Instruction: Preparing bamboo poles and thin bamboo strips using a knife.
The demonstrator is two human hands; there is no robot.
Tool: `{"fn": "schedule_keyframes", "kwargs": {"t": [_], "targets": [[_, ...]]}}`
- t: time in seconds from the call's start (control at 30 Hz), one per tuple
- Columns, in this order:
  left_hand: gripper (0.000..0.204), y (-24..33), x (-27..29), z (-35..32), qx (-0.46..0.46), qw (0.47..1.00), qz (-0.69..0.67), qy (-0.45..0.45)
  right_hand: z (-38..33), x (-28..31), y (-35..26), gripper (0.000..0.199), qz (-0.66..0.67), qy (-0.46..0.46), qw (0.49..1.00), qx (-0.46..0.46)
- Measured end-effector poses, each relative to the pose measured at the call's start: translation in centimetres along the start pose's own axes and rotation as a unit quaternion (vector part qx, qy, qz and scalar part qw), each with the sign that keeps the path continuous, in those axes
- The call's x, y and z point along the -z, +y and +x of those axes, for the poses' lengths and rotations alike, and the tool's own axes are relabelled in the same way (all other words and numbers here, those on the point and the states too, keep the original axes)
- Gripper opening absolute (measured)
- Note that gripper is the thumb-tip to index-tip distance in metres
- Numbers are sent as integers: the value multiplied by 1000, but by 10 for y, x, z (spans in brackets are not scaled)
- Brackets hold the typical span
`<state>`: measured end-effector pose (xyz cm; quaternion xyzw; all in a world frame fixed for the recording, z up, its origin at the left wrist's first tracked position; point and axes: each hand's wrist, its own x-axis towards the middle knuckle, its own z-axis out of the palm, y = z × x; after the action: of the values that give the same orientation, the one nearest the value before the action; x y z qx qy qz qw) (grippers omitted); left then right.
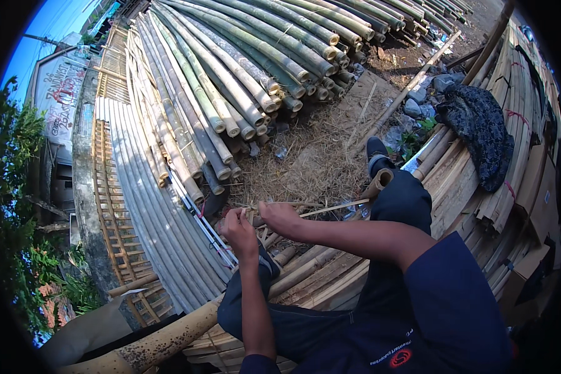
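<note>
My left hand is closed, its thumb and fingertips pinched together in front of my knees. Close beside it, my right hand is closed too, knuckles up, with the forearm reaching across from the right. A thin pale bamboo strip runs from near my right knee, passes behind the right wrist and leads toward both hands. The fingers hide most of the gripped part. A short hollow bamboo piece lies against my right leg, by the strip's far end.
Cut bamboo poles are heaped ahead. Corrugated sheets and a bamboo lattice lie at left. Split bamboo slats are stacked at right, a dark patterned cloth over them. A thick bamboo pole crosses the lower left.
</note>
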<state>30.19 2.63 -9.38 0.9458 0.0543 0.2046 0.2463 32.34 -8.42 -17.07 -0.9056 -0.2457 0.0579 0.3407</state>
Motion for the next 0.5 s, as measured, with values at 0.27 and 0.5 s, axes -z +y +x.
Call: {"fn": "schedule_keyframes", "kwargs": {"t": [0.27,0.5], "targets": [[6,6,11,5,80,996,-38,0,15,22,-5,21,292,-249,907,-176],[6,5,-1,3,-30,999,23,12,2,7,-13,16,-23,28,998,-54]]}}
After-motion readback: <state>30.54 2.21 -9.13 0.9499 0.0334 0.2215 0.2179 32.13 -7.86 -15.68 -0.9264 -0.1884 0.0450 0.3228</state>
